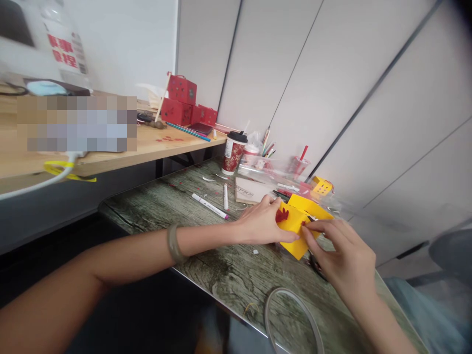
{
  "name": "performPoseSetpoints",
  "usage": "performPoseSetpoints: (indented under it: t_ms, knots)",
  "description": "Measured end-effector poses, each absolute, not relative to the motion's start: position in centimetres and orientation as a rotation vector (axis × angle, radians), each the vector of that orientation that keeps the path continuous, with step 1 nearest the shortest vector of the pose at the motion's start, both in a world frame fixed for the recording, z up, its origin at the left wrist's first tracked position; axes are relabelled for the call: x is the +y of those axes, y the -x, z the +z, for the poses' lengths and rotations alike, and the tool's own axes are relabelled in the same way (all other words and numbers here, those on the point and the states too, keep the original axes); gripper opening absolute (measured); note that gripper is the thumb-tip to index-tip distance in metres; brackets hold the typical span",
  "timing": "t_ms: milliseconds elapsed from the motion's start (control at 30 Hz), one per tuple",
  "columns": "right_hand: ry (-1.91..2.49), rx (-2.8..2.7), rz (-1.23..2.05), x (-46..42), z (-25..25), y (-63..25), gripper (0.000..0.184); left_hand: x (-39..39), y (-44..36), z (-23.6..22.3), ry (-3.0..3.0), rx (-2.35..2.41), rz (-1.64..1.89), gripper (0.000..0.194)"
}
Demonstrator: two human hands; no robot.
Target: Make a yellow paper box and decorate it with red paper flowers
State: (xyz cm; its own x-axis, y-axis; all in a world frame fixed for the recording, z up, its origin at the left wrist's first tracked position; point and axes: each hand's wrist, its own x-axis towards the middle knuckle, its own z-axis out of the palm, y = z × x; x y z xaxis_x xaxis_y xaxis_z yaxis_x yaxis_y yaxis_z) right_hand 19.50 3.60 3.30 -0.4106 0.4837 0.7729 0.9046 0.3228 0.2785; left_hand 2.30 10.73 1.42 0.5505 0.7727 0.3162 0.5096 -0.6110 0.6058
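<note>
A yellow paper box (295, 223) with raised flaps is held above the dark wood-grain table. My left hand (261, 221), with a bangle on its wrist, grips the box's left side, thumb across the front. A red cut-out (282, 215) shows on the box near those fingers. At the box's right, my right hand (342, 250) has thumb and index finger pinched around a small red piece (304, 223) against the front face. The piece's exact shape is too small to tell.
White markers (210, 206) and paper scraps lie on the table (206, 260). Behind stand a red paper cup (233, 155), a yellow box (322, 186) and a plastic cup (298, 167). A roll of tape (269, 314) sits near the front edge. Red boxes (180, 105) stand on the wooden desk (147, 152).
</note>
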Motion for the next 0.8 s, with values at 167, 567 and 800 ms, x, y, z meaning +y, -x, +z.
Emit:
performPoseSetpoints:
  t_ms: [167, 567, 800]
  knots:
    - [1.217, -1.974, -0.87, 3.52, 3.4, -19.57, 0.008, 10.87, -2.35, 1.17, -2.325, 0.979, 0.862, 0.061]
    - [1.058, -2.014, -1.053, 3.25, 3.15, -19.9, 0.024, 10.85, -2.36, 1.19, -2.312, 0.955, 0.944, 0.058]
    - [1.053, -2.037, -0.876, 3.13, 3.54, -19.67, 0.026, 10.73, -2.22, 1.51, -2.291, 0.967, 0.974, 0.072]
